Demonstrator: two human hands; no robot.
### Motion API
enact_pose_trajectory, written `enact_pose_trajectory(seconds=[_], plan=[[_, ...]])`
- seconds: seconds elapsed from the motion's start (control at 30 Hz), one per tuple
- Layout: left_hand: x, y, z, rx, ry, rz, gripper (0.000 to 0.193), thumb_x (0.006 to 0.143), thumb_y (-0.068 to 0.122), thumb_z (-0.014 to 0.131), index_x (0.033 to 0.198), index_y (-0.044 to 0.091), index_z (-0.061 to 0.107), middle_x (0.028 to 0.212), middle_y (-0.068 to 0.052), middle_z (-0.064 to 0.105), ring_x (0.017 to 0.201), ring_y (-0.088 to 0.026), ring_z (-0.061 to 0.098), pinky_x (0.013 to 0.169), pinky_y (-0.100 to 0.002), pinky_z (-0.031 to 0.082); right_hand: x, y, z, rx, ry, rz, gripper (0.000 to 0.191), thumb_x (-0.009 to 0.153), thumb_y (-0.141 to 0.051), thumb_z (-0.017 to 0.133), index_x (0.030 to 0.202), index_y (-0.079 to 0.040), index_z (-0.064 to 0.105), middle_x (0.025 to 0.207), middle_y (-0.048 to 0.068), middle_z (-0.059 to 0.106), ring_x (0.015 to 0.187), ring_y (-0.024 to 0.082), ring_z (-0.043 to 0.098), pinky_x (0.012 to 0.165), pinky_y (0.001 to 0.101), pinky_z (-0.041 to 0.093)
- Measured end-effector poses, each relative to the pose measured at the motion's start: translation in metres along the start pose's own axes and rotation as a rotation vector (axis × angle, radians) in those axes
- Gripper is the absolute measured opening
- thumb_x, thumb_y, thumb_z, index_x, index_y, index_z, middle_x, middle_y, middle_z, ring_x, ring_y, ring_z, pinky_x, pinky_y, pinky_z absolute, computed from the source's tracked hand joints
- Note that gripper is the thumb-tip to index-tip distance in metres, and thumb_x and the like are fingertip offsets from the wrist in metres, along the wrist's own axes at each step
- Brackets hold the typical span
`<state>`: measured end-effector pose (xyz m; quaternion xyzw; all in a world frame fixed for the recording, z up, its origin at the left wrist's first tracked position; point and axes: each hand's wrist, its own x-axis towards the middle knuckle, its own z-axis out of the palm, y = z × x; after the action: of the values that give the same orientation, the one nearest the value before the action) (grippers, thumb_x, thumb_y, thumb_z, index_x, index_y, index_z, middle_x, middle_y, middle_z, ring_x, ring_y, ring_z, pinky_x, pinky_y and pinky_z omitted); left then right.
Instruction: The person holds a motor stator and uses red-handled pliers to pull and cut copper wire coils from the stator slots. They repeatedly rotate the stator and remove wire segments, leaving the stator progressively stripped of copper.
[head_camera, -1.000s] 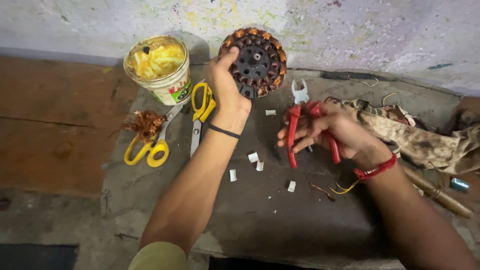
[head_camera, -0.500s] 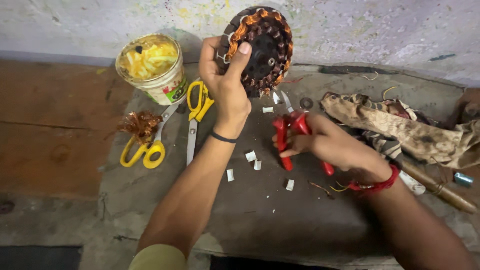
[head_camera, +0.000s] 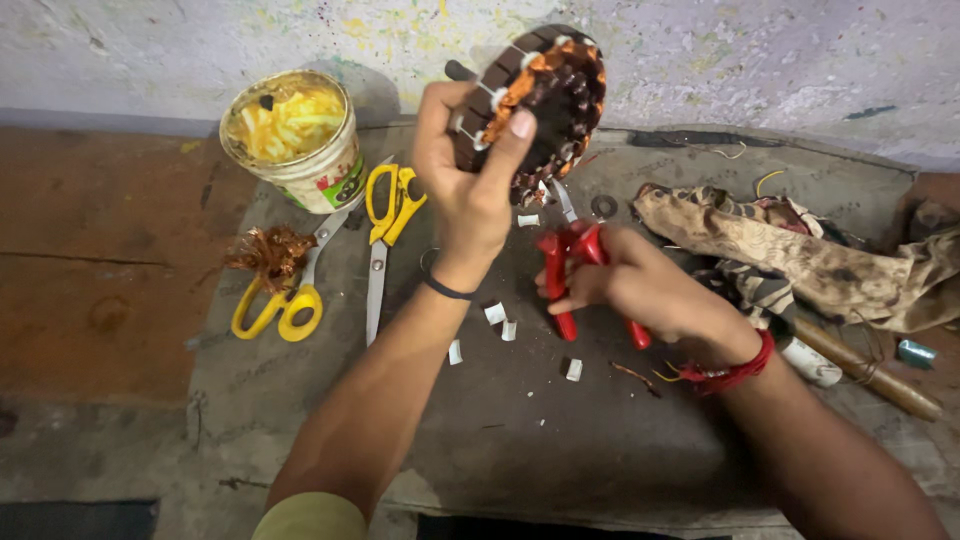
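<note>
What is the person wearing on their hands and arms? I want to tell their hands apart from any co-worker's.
Both hands are bare, with no gloves. The left hand has a thin black band around the wrist and a yellow-green sleeve edge near the elbow. The right hand has red thread wound several times around the wrist; no sleeve shows on that arm.

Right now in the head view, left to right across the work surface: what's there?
Copper wire tangle → plastic tub of yellow strips → left hand holding the wound stator → right hand gripping red-handled pliers → crumpled rag → wooden stick.
</note>
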<state>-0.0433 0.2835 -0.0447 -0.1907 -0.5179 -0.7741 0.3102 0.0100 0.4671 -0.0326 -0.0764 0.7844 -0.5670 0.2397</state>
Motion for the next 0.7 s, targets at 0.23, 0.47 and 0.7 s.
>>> enact_pose_trajectory(seconds=[0.23, 0.47, 0.7], plan=[[-0.003, 0.004, 0.005, -0.033, -0.056, 0.041, 0.028, 0.103, 0.015, 0.077, 0.116, 0.003, 0.056, 0.097, -0.001, 0.067, 0.085, -0.005, 0.06, 0.077, -0.021, 0.05, 0.008, -0.001, -0.003, 0.355, -0.095, 0.107, 0.047, 0.077, 0.009, 0.045, 0.122, 0.015, 0.055, 0.105, 0.026, 0.071, 0.099, 0.032, 0.075, 0.088, 0.0432, 0.065], [0.001, 0.003, 0.005, -0.048, -0.057, -0.009, 0.027, 0.1, 0.013, 0.077, 0.114, 0.004, 0.056, 0.095, -0.001, 0.068, 0.082, -0.004, 0.061, 0.075, -0.02, 0.051, 0.021, 0.016, -0.01, 0.316, -0.097, 0.047, 0.023, 0.075, 0.01, 0.046, 0.091, 0.017, 0.061, 0.096, 0.029, 0.074, 0.078, 0.033, 0.074, 0.063, 0.0388, 0.063], [0.008, -0.016, 0.003, -0.168, 0.05, -0.083, 0.025, 0.091, 0.002, 0.079, 0.105, 0.004, 0.059, 0.092, -0.001, 0.068, 0.078, -0.006, 0.057, 0.072, -0.023, 0.045, 0.028, 0.021, -0.009, 0.347, -0.155, 0.067, 0.047, 0.056, 0.012, 0.048, 0.101, 0.013, 0.062, 0.09, 0.027, 0.071, 0.076, 0.036, 0.074, 0.052, 0.0368, 0.053]])
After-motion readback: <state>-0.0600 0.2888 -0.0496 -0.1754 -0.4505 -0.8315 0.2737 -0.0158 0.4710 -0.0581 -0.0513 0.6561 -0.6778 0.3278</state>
